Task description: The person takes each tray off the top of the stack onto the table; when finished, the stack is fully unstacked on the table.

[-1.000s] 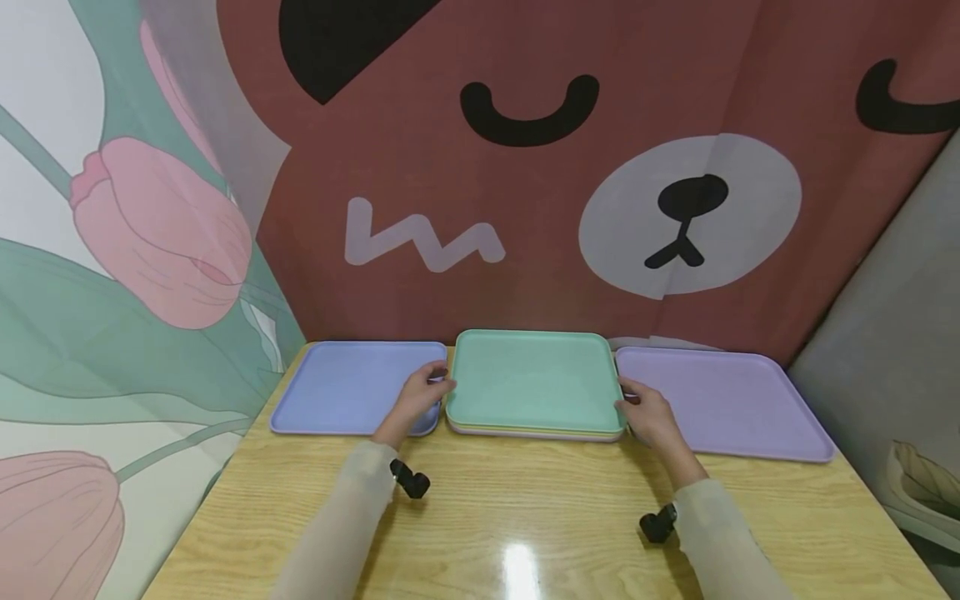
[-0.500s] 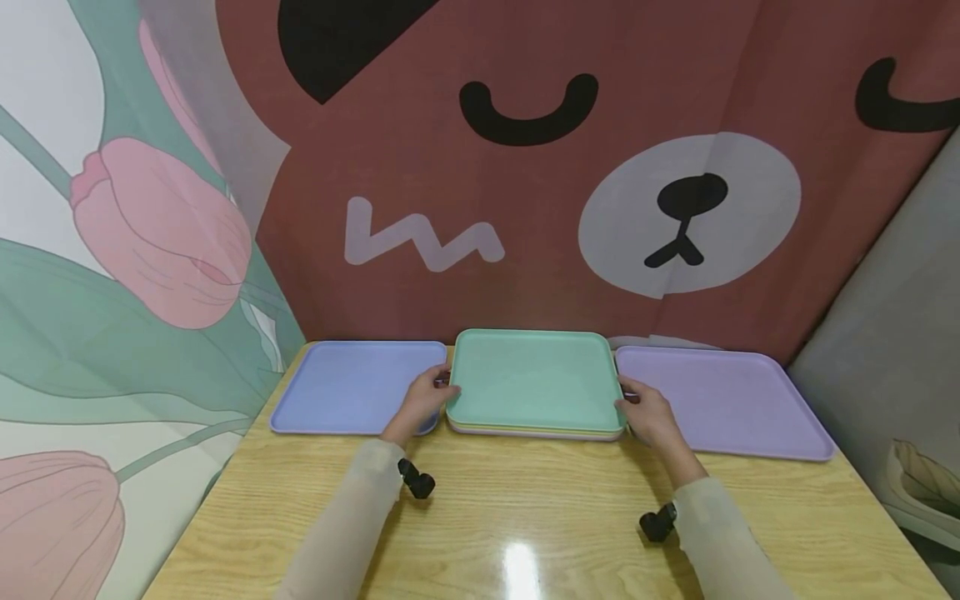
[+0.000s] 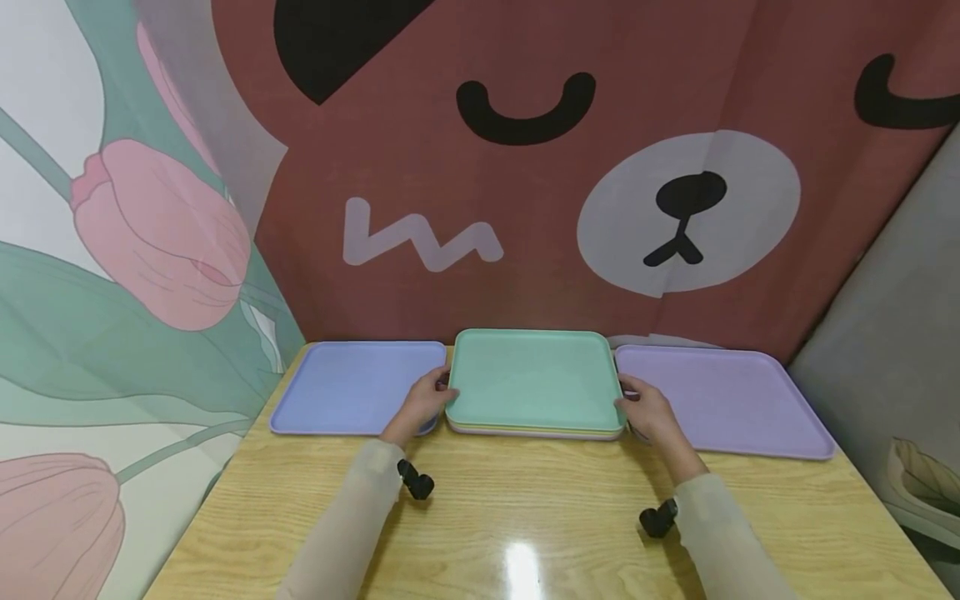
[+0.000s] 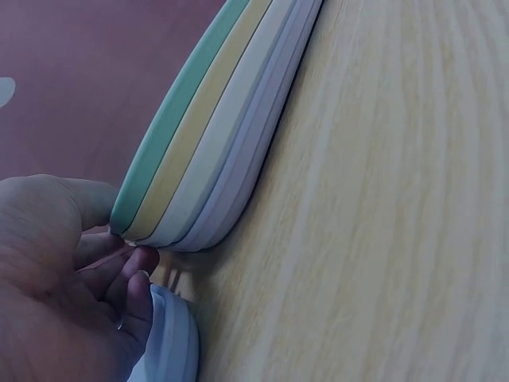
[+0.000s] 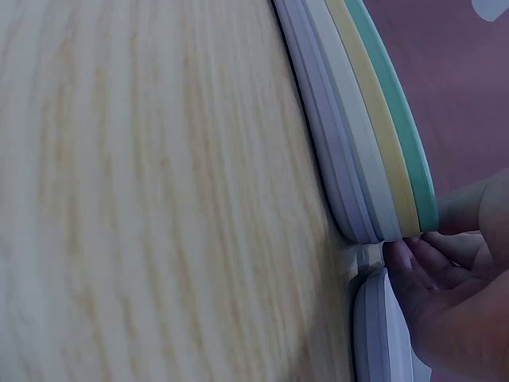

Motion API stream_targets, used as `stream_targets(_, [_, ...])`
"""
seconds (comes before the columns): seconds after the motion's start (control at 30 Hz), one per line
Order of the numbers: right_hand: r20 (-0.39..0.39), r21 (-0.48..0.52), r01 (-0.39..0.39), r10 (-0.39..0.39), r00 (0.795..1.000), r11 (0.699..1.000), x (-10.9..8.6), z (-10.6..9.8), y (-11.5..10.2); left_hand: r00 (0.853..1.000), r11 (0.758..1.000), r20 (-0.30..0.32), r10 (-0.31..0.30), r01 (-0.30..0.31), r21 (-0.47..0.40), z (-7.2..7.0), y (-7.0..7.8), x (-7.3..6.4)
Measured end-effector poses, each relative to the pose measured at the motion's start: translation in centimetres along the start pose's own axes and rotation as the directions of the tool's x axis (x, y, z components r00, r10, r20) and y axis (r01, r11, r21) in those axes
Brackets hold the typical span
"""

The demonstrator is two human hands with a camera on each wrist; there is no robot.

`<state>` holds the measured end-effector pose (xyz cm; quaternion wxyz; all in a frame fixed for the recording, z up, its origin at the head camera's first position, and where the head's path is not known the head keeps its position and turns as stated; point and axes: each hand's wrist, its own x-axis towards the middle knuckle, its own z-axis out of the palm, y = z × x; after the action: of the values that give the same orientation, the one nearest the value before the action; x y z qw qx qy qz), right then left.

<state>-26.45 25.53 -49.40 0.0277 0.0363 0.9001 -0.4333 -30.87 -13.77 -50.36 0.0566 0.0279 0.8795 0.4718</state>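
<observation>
A mint-green tray point(image 3: 532, 379) tops a neat stack in the middle of the table. Beneath it the left wrist view shows a yellow tray point(image 4: 196, 119), a white one point(image 4: 227, 131) and pale lilac edges at the bottom. My left hand point(image 3: 420, 406) grips the green tray's left edge, thumb on its rim and curled fingers against the stack's side. At the opposite edge my right hand point(image 3: 654, 415) holds it the same way, its thumb point(image 5: 461, 208) on the green rim. The stack lies level, its bottom close on the wood.
To the left lies a blue tray point(image 3: 345, 387), partly behind my left wrist. A purple tray point(image 3: 723, 404) lies to the right. Both sit close beside the stack on the wooden table point(image 3: 495, 517). A bear-print cloth point(image 3: 420, 308) hangs right behind the trays.
My left hand has shifted slightly right and its grip on the stack's left edge has settled. My right hand and the trays stay nearly where they were.
</observation>
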Motion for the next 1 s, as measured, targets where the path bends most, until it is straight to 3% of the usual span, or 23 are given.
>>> stream_targets(0.23, [0.016,0.002,-0.007,0.007,1.0,1.0,0.5,0.0,-0.3,1.0,1.0,0.03,-0.002,0.002,-0.017,-0.1,0.2,-0.3])
stream_targets(0.4, [-0.013,0.025,-0.017,0.017,1.0,1.0,0.7,0.0,-0.7,0.999,1.0,0.034,0.002,-0.002,-0.011,-0.2,0.2,-0.2])
stream_targets(0.57, [-0.059,0.084,-0.054,0.059,0.997,0.995,0.4,0.0,-1.2,0.999,1.0,0.04,0.001,-0.001,-0.005,-0.2,0.2,-0.1])
stream_targets(0.77, [-0.022,0.169,-0.058,0.062,0.998,0.984,-0.1,-0.8,-1.8,0.999,1.0,0.04,-0.002,0.003,-0.011,-0.3,0.3,-0.2])
stream_targets(0.87, [0.005,0.222,-0.056,0.056,0.998,0.973,-0.2,-1.3,-2.0,0.999,1.0,0.047,-0.008,0.009,-0.024,-0.3,0.3,-0.2])
stream_targets(1.0, [0.061,0.365,-0.081,0.063,0.996,0.927,-0.3,-1.9,-2.0,0.999,0.999,0.05,-0.012,0.014,-0.037,-0.3,0.3,-0.1])
